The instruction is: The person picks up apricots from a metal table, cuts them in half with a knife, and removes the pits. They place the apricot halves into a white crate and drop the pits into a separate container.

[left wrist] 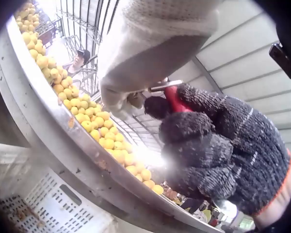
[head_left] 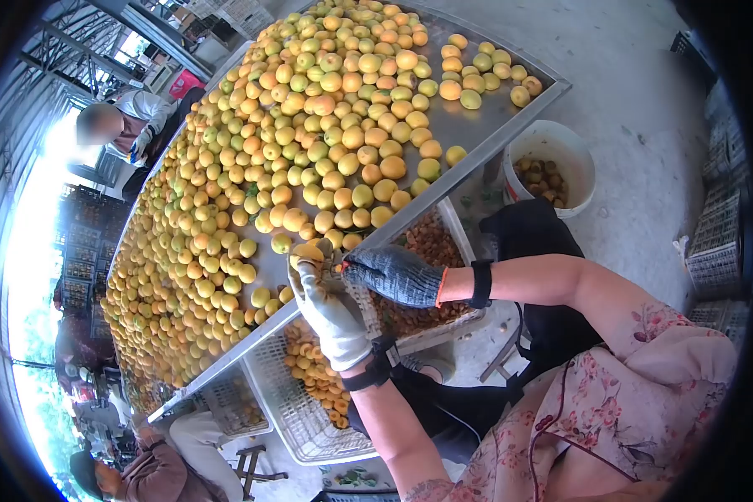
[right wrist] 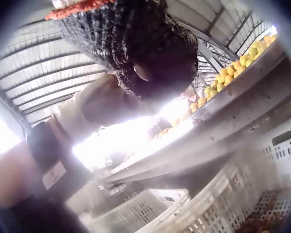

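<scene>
My left hand (head_left: 326, 311), in a white glove, holds an apricot (head_left: 307, 253) at the metal table's near edge. Close against it is my right hand (head_left: 396, 274), in a dark grey knit glove with an orange cuff. The fingers of that hand curl round the red handle of a small knife (left wrist: 174, 98), its short metal blade pointing at the left glove in the left wrist view. Beyond both hands, many yellow-orange apricots (head_left: 343, 197) cover the sloping table (head_left: 468, 138). In the right wrist view the dark glove (right wrist: 131, 48) hides the blade and the fruit.
Below the table edge stand a white crate (head_left: 280, 410) of orange apricot pieces and another crate (head_left: 456, 222) holding brown pits. A white bucket (head_left: 571, 146) with dark fruit sits at the right. Two other people are along the table's left side. Stacked crates (head_left: 715, 243) line the far right.
</scene>
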Demonstrator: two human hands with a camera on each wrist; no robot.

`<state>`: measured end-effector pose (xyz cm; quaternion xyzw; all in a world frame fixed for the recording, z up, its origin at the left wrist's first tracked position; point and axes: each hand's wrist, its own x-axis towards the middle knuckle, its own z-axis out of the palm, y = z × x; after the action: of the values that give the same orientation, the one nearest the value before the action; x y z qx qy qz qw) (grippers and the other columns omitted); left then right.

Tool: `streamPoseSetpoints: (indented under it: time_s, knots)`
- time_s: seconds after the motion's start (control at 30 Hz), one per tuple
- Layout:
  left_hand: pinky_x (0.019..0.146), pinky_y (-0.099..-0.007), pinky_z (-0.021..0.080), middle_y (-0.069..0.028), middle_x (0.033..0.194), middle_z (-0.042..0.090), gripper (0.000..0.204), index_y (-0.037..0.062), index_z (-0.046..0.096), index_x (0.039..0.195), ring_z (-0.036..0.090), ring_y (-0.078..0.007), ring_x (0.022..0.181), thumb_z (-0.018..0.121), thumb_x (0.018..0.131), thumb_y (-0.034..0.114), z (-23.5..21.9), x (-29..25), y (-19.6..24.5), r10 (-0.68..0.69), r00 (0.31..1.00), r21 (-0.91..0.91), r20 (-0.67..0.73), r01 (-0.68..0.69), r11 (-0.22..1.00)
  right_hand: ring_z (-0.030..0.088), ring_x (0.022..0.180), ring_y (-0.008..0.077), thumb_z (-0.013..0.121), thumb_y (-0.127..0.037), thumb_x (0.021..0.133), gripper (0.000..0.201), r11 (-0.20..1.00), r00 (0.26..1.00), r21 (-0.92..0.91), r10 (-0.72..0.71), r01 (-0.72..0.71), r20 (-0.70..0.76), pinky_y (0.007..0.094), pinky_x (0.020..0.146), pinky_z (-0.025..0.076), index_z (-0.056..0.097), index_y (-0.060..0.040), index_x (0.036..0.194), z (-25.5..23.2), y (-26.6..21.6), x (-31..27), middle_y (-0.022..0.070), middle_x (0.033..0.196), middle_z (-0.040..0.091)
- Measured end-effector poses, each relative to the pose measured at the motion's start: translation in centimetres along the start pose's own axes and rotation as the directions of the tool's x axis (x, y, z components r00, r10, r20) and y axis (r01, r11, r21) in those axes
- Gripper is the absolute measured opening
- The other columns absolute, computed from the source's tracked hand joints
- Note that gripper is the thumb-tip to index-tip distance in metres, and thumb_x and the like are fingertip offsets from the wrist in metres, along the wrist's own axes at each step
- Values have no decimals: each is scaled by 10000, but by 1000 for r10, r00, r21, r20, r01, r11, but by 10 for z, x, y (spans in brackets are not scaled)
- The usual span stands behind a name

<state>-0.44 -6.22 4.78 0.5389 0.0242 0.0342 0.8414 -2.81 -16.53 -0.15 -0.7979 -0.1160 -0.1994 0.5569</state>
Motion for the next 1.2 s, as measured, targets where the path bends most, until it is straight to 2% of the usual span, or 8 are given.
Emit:
streamPoseSetpoints:
  time_s: [0.43,0.6,0.67,0.7,0.8,0.87,1.13,1.2]
  knots:
    - [990,-492,403,-156,1033,627,634,54,529,1160,551,-307,1079,417,902,622,-36,20,0,-154,983,-448,96,180,875,629,785,311,585,-287,911,244,994,997,87,-73,70,29,383,686,484,619,-58,989,-30,-9,-10,161,865,637]
    - [861,-369,461,-65,946,571,470,47,538,1095,544,-162,852,382,978,475,-10,6,-25,-117,990,-22,78,119,993,596,663,213,637,-350,876,308,825,916,461,398,-329,-59,337,643,455,640,-43,909,-31,-8,24,127,729,638]
    - [813,-301,468,-34,938,550,324,39,533,1048,525,-116,819,383,1007,323,-1,-2,-46,103,966,387,237,-191,902,614,683,239,608,-469,858,453,892,910,270,401,-362,-108,360,650,463,636,-18,888,-29,1,32,138,722,638]
    - [789,-264,468,-40,953,556,254,31,508,1086,522,-112,826,370,1012,231,14,-11,-42,6,996,372,93,-41,927,623,690,251,600,-509,848,504,844,853,227,515,-487,-83,370,650,467,633,-6,873,-29,1,35,146,718,637]
    - [791,-254,462,-41,960,546,242,29,479,1116,510,-104,851,375,1016,224,19,-14,-52,279,950,470,142,-313,825,596,693,211,630,-445,846,409,836,834,143,544,-531,-85,350,635,459,625,-37,876,-26,-3,37,104,769,639]
    - [828,-252,452,-54,1018,550,296,23,466,1159,524,-105,901,372,1021,268,21,-21,-38,100,988,471,121,-146,870,595,686,224,630,-446,845,408,854,851,122,517,-505,-90,363,629,453,620,-38,857,-25,-2,36,111,752,633]
    - [813,-303,465,-118,1037,579,394,6,500,1152,563,-164,890,307,1021,323,10,-10,-66,191,979,282,76,-205,937,564,599,295,662,-387,826,348,971,954,-159,133,-180,-269,407,564,426,558,-64,749,-10,0,29,111,655,571]
    - [839,-318,485,-109,1081,591,434,26,520,1175,587,-181,929,313,1007,369,15,-13,-52,-240,970,-165,38,243,956,611,663,325,635,-395,804,319,958,979,-255,87,-133,-185,456,605,460,581,-83,772,-12,-2,29,124,687,603]
